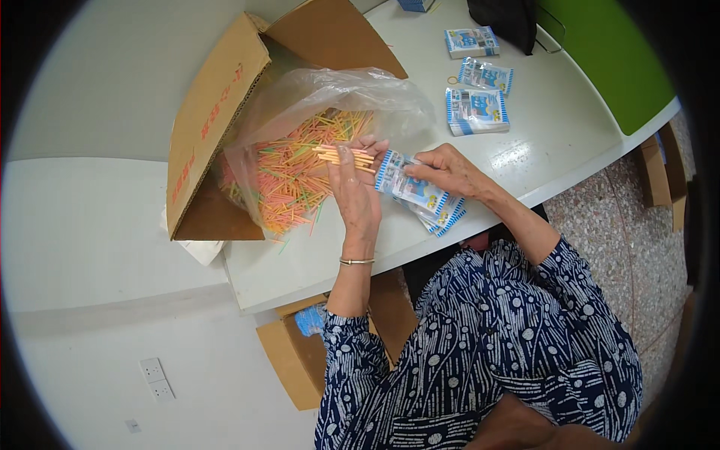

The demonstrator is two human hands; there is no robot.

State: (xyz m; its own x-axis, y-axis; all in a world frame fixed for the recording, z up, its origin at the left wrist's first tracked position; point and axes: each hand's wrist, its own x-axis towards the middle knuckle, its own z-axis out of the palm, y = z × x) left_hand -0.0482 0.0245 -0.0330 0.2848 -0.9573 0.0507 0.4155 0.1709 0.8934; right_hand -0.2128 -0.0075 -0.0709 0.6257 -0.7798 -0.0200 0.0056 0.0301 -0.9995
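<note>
A small bundle of thin pastel sticks lies across my left hand, pinned under the thumb. Beside it, my right hand pinches a blue-and-white printed plastic packet between thumb and fingers. The packet's left end meets the right ends of the sticks; whether any stick is inside it cannot be made out. Below the packet, more blue-and-white packets lie on the table's near edge. Behind my left hand, many loose pink, yellow and green sticks spill in a clear plastic bag within a tipped cardboard box.
On the white table, packet stacks lie at the far right, with a rubber band nearby. A black bag stands behind them, beside a green panel. Under the table edge sits an open carton with blue contents.
</note>
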